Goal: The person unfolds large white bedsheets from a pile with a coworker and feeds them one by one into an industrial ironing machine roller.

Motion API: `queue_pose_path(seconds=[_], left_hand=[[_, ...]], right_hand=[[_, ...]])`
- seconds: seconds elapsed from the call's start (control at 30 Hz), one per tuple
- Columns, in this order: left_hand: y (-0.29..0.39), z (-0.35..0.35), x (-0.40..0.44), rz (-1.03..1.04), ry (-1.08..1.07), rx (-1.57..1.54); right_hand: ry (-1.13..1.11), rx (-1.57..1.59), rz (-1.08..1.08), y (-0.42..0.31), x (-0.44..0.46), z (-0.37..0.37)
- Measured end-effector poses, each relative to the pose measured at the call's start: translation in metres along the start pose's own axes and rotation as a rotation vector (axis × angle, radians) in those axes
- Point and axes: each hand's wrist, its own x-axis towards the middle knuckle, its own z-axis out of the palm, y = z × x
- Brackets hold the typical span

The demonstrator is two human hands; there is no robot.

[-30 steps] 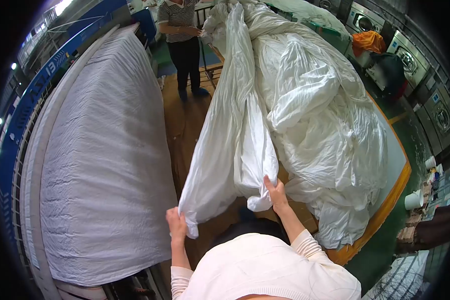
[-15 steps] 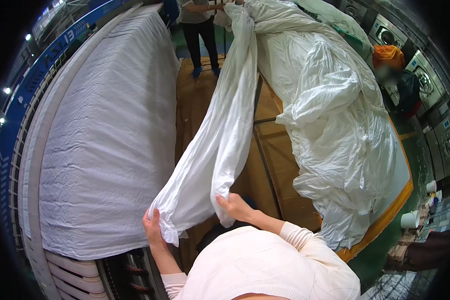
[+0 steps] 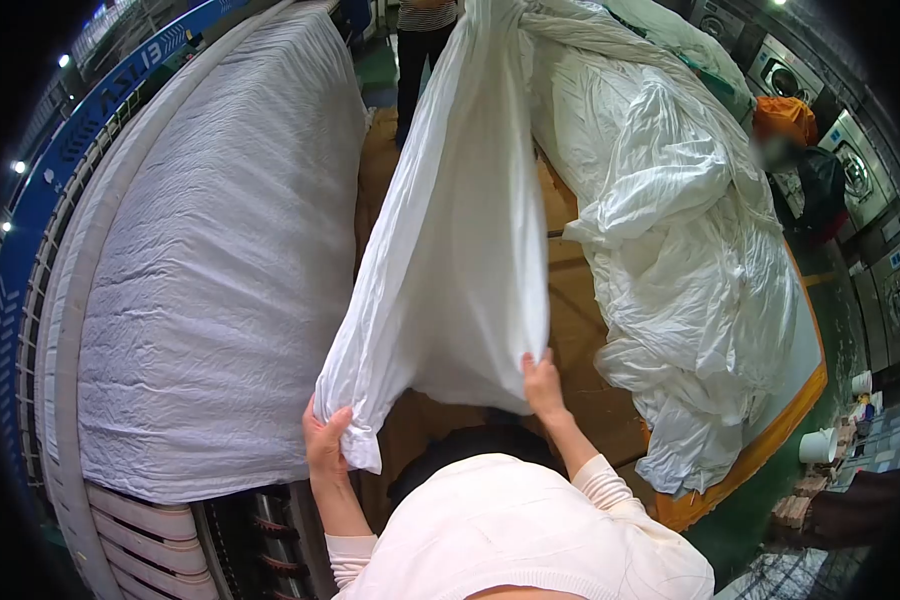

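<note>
A long white sheet (image 3: 470, 250) hangs between my two hands and runs away from me toward a co-worker at the far end. My left hand (image 3: 327, 438) is closed on its left near corner, beside the machine's covered bed. Gripping the right edge, my right hand (image 3: 544, 388) is closed at about the same height. Between the hands the cloth sags in a wide, open trough. The far end rises out of the top of the view, and the co-worker's hands are hidden.
On the left stands a long machine bed (image 3: 220, 250) covered in white cloth, with a blue frame (image 3: 100, 85). A heap of crumpled white linen (image 3: 670, 250) lies on an orange-edged platform (image 3: 770, 450) at right. Brown boards (image 3: 575, 300) cover the floor. A co-worker (image 3: 425, 45) stands ahead.
My right hand has moved right and slightly forward, away from my left, spreading the sheet wider. My left hand has shifted slightly right. The far end of the sheet looks higher and broader.
</note>
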Motion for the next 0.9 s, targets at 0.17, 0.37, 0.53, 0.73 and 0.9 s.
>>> queue_pose_path(seconds=[0.17, 0.37, 0.53, 0.73, 0.9], left_hand=[[0.026, 0.010, -0.011, 0.091, 0.082, -0.013], [0.048, -0.017, -0.040, 0.122, 0.325, -0.292], [0.048, -0.031, -0.047, 0.045, 0.264, -0.390], [0.023, -0.025, -0.032, 0.068, 0.252, -0.388], [0.032, 0.000, -0.016, 0.084, 0.220, -0.376]], right_hand=[[0.304, 0.149, -0.077, 0.012, 0.030, -0.036], [0.311, 0.065, -0.075, 0.042, 0.035, -0.016], [0.233, 0.080, -0.083, 0.045, 0.024, 0.012], [0.152, -0.012, -0.228, -0.002, 0.002, 0.036], [0.034, 0.157, -0.327, -0.002, -0.004, 0.060]])
